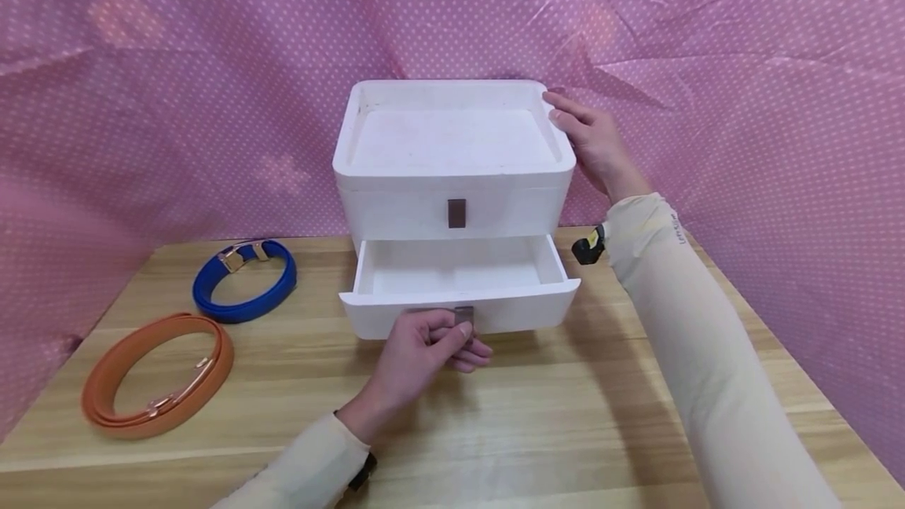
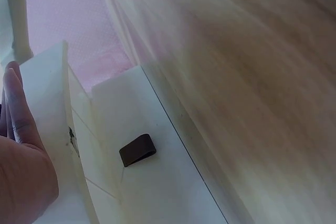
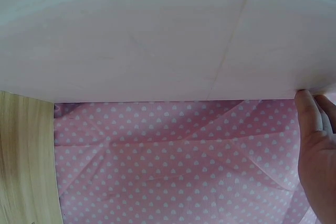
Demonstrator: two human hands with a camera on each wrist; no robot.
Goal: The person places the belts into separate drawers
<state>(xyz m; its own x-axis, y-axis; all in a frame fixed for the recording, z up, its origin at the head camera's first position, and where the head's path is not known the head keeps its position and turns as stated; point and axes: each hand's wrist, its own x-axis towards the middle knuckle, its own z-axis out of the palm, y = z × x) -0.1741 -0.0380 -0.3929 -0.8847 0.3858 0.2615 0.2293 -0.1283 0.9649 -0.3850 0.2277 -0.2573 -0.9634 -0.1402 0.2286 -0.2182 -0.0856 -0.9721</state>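
A white two-drawer box [image 1: 456,206] stands at the back of the table, its lower drawer [image 1: 523,313] pulled out and bare inside. My left hand [image 1: 420,352] pinches the brown tab [image 1: 463,316] of that drawer between thumb and fingers. At the left edge of the left wrist view, the same hand [image 2: 23,166] appears beside white panels, with a brown tab [image 2: 137,150] to its right. With extended fingers, my right hand [image 1: 597,144] rests against the box's upper right side. The right wrist view shows that hand [image 3: 320,156] touching the white side wall [image 3: 157,51].
On the table [image 1: 537,430], a coiled blue belt [image 1: 247,309] lies left of the box, and a coiled orange belt [image 1: 159,419] lies nearer the front left. Pink dotted cloth [image 1: 283,61] hangs behind and on both sides. The upper drawer [image 1: 396,210] is closed.
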